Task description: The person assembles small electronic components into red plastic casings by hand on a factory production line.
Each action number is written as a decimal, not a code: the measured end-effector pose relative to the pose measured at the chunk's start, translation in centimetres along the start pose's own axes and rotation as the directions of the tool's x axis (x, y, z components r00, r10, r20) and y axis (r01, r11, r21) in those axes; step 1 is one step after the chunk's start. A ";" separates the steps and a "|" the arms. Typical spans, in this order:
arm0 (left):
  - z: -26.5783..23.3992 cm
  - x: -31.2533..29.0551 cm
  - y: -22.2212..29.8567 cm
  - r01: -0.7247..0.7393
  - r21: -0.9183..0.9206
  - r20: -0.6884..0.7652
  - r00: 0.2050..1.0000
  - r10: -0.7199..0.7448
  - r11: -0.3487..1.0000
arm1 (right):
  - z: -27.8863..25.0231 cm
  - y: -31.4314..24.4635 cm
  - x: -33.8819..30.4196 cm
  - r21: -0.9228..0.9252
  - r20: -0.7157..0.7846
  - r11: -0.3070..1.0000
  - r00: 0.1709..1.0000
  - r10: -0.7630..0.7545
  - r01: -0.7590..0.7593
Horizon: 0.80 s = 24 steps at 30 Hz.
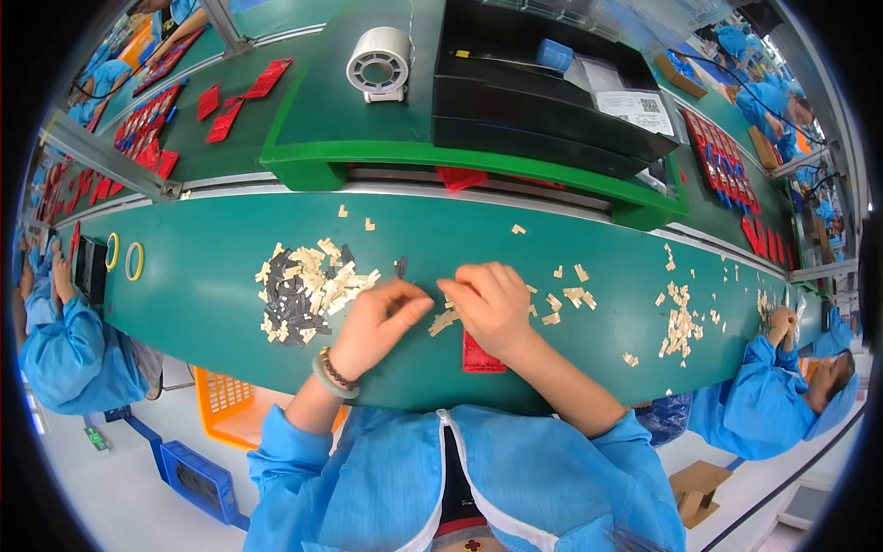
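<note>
Both my hands are above the green table [202, 267], close together. My left hand [377, 324], with bracelets at its wrist, has its thumb and fingers drawn together. Just beyond its fingertips is a small dark grey piece [401, 267]. My right hand [494, 308] is curled, with the fingertips toward the left hand. Whatever either hand pinches is too small or hidden to make out. Left of my left hand lies a heap of small cream pieces [333, 288] and dark grey pieces [287, 299]. Under my right hand a red tray [484, 359] partly shows, with more cream pieces [442, 322] beside it.
A green shelf [386, 153] ahead bears a white fan [378, 63] and a black bin [543, 115]. Loose cream pieces [679, 322] lie to the right. Two yellow tape rings [135, 261] are at far left. Co-workers sit on both sides. An orange basket [225, 405] stands below.
</note>
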<state>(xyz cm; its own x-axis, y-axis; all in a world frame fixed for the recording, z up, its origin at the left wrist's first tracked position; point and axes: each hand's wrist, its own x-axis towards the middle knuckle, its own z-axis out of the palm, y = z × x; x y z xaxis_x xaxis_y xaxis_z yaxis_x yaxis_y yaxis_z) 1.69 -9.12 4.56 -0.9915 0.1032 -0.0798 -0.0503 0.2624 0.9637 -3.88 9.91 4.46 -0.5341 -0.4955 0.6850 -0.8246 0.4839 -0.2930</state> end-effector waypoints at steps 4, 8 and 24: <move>2.9 1.1 0.5 0.303 -0.502 0.294 0.941 -0.170 0.810 | -1.6 0.0 0.4 -0.119 -0.008 0.992 0.999 -0.044 0.043; 4.4 1.7 0.1 0.320 -0.606 0.274 0.943 -0.187 0.728 | -3.9 0.9 -0.1 -0.216 0.052 0.976 0.999 -0.013 0.024; 6.7 1.6 1.7 0.146 -0.568 0.083 0.989 -0.120 0.810 | -5.4 1.6 -1.6 0.106 0.174 0.959 0.955 0.241 -0.262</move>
<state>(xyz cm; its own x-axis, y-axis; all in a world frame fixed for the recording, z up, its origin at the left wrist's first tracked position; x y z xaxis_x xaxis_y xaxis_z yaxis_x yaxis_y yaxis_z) 0.81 -2.07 4.33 -0.9648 0.1507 -0.2156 -0.2538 -0.3172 0.9138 -3.32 15.40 6.48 -0.7413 -0.4816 0.4675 -0.6711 0.5175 -0.5309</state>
